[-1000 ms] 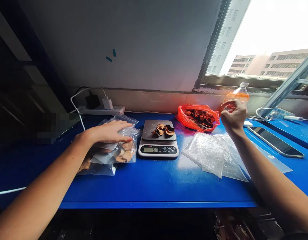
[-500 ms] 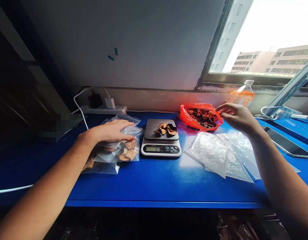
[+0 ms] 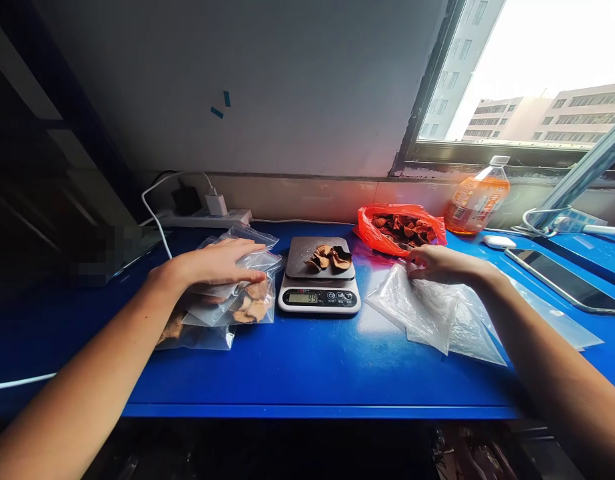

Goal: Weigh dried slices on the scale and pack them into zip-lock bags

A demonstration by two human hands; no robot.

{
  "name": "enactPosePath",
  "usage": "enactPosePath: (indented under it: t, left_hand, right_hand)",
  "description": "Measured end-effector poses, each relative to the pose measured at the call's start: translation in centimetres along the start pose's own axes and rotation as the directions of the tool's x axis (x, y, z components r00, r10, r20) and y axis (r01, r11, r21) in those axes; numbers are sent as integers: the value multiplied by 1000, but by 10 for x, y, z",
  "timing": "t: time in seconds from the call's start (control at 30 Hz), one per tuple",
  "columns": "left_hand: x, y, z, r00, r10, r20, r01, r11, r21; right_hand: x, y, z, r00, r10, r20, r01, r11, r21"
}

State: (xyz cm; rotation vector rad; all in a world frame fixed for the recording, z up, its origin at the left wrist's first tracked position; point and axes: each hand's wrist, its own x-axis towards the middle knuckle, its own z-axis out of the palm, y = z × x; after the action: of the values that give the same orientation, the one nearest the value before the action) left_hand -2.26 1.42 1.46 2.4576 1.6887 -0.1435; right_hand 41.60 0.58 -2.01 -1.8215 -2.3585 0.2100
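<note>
My left hand [image 3: 214, 261] lies flat, fingers stretched out, on a pile of clear zip bags [image 3: 222, 313] holding dried brown slices. Right of the pile stands a digital kitchen scale [image 3: 320, 300] with its display lit. A few curled dried slices [image 3: 330, 258] rest on its plate. My right hand [image 3: 437, 263] is at the upper edge of some flat clear plastic bags [image 3: 427, 313], its thumb and fingertips closed on the edge of the top one. Just behind that hand sits an open red plastic bag [image 3: 364, 230] filled with dark dried slices [image 3: 402, 228].
An orange drink bottle [image 3: 480, 197] stands by the window, near a small white case [image 3: 500, 242]. A phone [image 3: 572, 280] lies at the right. At the back left, a white charger [image 3: 216, 203] is plugged into a power strip [image 3: 237, 217]. The blue table [image 3: 317, 373] ends at a straight front edge.
My right hand has come down and toward me, from beside the red bag onto the clear plastic bags. My left hand stays on its pile. The scale's reading has changed.
</note>
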Motion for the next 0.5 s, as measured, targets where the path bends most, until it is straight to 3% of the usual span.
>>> enactPosePath:
  t: [0.07, 0.2, 0.4, 0.5]
  left_hand:
    - [0, 2, -1, 1000, 7, 1, -7, 1000, -5]
    - [-3, 6, -3, 1000, -13, 17, 13, 1000, -12]
    - [-3, 5, -2, 1000, -3, 10, 3, 1000, -4]
    - [-1, 5, -2, 1000, -12, 15, 12, 1000, 7]
  right_hand:
    - [1, 2, 0, 996, -17, 88, 18, 1000, -10]
    - [4, 8, 2, 1000, -3, 13, 4, 998, -63]
    - [4, 8, -2, 1000, 4, 6, -3, 995, -103]
    - [4, 8, -10, 993, 44, -114, -52, 996, -74]
